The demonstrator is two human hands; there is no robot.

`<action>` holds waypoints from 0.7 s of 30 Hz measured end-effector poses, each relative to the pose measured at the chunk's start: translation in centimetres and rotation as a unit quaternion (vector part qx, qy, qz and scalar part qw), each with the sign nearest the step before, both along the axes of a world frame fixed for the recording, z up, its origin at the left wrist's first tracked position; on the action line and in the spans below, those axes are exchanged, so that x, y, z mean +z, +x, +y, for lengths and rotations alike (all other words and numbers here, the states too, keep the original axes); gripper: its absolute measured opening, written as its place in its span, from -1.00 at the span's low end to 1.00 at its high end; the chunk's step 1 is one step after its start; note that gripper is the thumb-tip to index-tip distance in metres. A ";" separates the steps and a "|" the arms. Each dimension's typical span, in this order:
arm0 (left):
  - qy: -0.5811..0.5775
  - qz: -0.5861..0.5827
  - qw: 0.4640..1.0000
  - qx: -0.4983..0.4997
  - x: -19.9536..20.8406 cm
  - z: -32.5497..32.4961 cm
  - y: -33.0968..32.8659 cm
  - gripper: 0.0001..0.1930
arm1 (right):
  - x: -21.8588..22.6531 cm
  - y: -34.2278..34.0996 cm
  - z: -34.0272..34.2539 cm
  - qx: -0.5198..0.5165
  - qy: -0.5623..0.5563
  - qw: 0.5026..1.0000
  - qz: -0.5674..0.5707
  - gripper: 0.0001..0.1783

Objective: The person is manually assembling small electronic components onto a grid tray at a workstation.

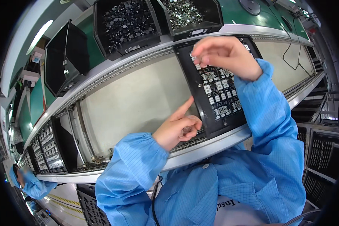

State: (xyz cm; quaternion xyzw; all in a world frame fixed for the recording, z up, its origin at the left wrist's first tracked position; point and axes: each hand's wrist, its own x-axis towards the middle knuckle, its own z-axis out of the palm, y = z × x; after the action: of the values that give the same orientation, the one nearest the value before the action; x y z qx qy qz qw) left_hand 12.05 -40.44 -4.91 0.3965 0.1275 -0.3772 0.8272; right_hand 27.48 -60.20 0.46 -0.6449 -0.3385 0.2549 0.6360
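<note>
A black tray (209,122) lies across the conveyor, its recesses filled with rows of small white and silver components on dark circuit boards (219,88). My right hand (231,56) is over the far part of the tray, thumb and fingers drawn together in a pinch. Whatever sits between those fingertips is too small to make out. Beside the tray's left edge is my left hand (179,126), its index finger stretched toward the frame and the other fingers curled in. Something small and shiny shows in that curl, but I cannot tell its kind.
Beyond the conveyor stand a black bin of dark round parts (128,24), a black bin of shiny metal pieces (182,15) and another black bin (66,60). More loaded trays (49,147) sit far left, near another person in blue (35,184). A cable (290,49) hangs at right.
</note>
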 end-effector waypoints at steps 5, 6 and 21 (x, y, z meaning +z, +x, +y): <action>-0.031 0.068 0.997 -0.009 -1.2 0.6 0.1 -0.42 | -1.4 2.8 0.9 -0.054 -0.071 0.983 -0.159 -0.81; -0.038 0.069 0.997 -0.011 -1.4 1.1 0.0 -0.42 | -1.9 3.2 0.9 -0.052 -0.091 0.975 -0.196 -0.81; -0.074 0.105 0.991 0.045 -0.8 2.6 -0.5 -0.53 | -6.0 2.1 1.4 -0.135 -0.298 0.825 -0.460 -0.54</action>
State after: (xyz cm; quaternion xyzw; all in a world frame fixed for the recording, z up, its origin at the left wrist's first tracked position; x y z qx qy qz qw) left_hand 11.53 -37.88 -5.73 0.2858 0.2034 -0.3876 0.8525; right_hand 29.54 -58.76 -5.51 -0.8850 -0.4087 -0.0715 0.2114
